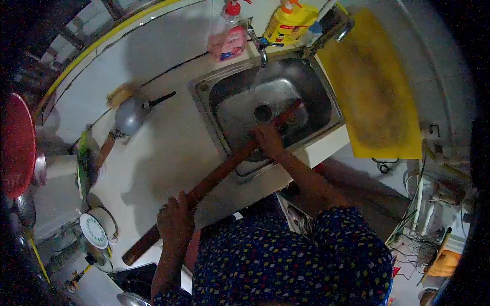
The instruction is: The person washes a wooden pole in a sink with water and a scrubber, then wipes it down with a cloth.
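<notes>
A long brown wooden stick lies diagonally from the lower left of the counter to over the steel sink. My left hand is wrapped round its lower part, above the counter's front edge. My right hand grips it further up, at the sink's near side. Beyond my right hand, a dark reddish end reaches over the basin, close to the round drain. The tap stands at the sink's back edge. What my right fingers do underneath is too dark to make out.
A pink soap bottle and a yellow bottle stand behind the sink. A yellow mat lies to the right. On the left are a grey ladle or pan, an enamel pot and a red basin.
</notes>
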### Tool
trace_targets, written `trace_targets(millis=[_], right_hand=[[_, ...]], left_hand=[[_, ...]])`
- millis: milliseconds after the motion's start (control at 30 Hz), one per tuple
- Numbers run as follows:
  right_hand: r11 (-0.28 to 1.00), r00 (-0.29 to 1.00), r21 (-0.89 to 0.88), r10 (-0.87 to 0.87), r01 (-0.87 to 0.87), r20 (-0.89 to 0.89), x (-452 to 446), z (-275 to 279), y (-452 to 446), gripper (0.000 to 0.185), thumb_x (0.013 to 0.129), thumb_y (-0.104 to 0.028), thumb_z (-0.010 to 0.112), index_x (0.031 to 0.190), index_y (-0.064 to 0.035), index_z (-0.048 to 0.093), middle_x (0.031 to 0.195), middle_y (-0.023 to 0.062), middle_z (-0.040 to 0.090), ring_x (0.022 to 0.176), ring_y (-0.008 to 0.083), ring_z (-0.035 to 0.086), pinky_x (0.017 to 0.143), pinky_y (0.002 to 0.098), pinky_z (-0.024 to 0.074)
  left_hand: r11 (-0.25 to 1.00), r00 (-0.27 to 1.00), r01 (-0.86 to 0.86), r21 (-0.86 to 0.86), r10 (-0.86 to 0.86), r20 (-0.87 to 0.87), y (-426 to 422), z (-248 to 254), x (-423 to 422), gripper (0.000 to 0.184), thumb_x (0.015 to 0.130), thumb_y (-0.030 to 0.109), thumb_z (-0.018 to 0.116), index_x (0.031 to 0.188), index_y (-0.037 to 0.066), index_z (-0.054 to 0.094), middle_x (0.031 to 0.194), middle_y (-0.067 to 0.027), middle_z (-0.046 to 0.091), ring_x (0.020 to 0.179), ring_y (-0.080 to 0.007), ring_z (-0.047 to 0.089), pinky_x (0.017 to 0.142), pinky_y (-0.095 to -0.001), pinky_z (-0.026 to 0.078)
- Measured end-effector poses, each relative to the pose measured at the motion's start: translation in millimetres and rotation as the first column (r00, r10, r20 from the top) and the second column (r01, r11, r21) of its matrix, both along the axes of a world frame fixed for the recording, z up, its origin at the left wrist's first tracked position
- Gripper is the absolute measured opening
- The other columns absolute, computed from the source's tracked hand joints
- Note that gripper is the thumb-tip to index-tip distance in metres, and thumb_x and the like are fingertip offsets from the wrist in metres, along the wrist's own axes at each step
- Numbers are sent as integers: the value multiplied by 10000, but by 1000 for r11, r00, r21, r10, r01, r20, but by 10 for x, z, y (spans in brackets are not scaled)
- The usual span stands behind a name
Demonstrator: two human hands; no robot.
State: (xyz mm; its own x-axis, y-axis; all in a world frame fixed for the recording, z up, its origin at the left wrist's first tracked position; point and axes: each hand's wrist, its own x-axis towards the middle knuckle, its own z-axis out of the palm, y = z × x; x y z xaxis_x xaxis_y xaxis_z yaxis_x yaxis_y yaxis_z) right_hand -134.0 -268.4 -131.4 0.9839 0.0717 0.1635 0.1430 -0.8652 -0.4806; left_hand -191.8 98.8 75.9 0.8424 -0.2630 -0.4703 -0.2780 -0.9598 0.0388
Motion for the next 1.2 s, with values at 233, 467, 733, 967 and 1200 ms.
trace_targets(millis=[233, 467, 733, 967, 1200], right_hand=[[974, 956, -6, -221, 227, 194, 638, -851, -716, 193, 886, -190, 551, 1022, -88, 643, 1036, 154, 606, 1022, 325, 562, 872, 471, 443], [936, 963, -235, -268, 263, 9, 1149, -605, -1333, 206, 915, -239, 521, 989, -112, 666, 986, 135, 631, 991, 276, 592, 815, 383, 483], [708, 931, 628, -356, 324, -79, 1914, -117, -606, 267, 912, -282, 587, 1047, -60, 647, 876, 66, 643, 766, 184, 612, 692, 331, 483], [851, 850, 238, -359, 468, -387, 2011, -1185, -924, 259, 892, -219, 572, 1070, -36, 613, 1013, 84, 634, 896, 231, 613, 838, 383, 486], [-395, 869, 829, -130, 396, -477, 1772, -1273, -860, 261, 925, -209, 487, 1087, -32, 590, 1045, 107, 622, 946, 253, 603, 869, 391, 486]], left_hand=[[976, 980, -188, -112, 178, -91, -363, 56, 25, 467, 879, 328, 605, 1235, 49, 492, 962, -176, 586, 833, -348, 636, 685, -453, 524], [987, 982, -141, -77, 130, -140, -248, -43, 37, 512, 842, 320, 653, 1239, 41, 488, 983, -178, 590, 850, -352, 639, 713, -458, 527], [935, 773, 344, -91, -337, -537, -448, 146, 960, 439, 802, 278, 695, 1132, 20, 567, 1002, -181, 642, 911, -336, 648, 760, -462, 527], [759, 953, 10, -651, -204, -224, -1697, -1645, 2120, 375, 908, 274, 497, 1211, 61, 554, 1155, -209, 606, 1005, -349, 620, 856, -471, 497], [-88, 560, -823, -562, 43, -827, -2788, -2804, 2534, 476, 942, 410, 472, 1219, 34, 563, 1163, -141, 614, 1039, -284, 589, 892, -427, 473]])
